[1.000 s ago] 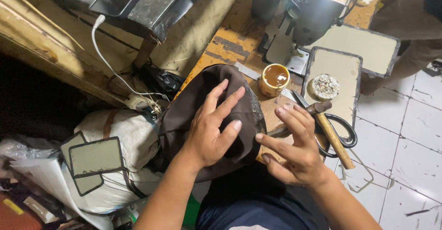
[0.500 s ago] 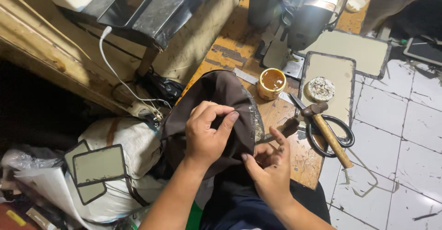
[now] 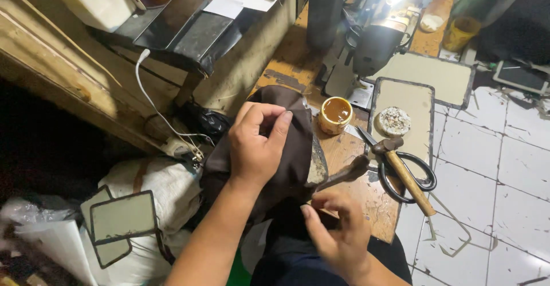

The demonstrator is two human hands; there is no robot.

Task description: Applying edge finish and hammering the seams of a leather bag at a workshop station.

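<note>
A dark brown leather piece [image 3: 292, 148] is draped over a rounded form at the wooden bench's near edge. My left hand [image 3: 255, 148] lies on top of it with the fingers curled, thumb and forefinger pinching a fold near its upper edge. My right hand [image 3: 338, 234] is lower and nearer to me, its fingertips closed on the leather's bottom edge. Just above that hand a dark metal tool [image 3: 349, 172] sticks out from under the leather to the right.
To the right on the wooden bench [image 3: 366, 200] lie a wooden-handled hammer [image 3: 404, 174] across black scissors [image 3: 421, 180], an open glue tin [image 3: 336, 114] and a flat board [image 3: 404, 105]. A sewing machine [image 3: 375, 42] stands behind. At left are a white bag [image 3: 154, 185] and dark-edged panels [image 3: 123, 217].
My left hand's fingers went from spread flat on the leather to curled and pinching it. My right hand dropped from beside the hammer to the leather's lower edge.
</note>
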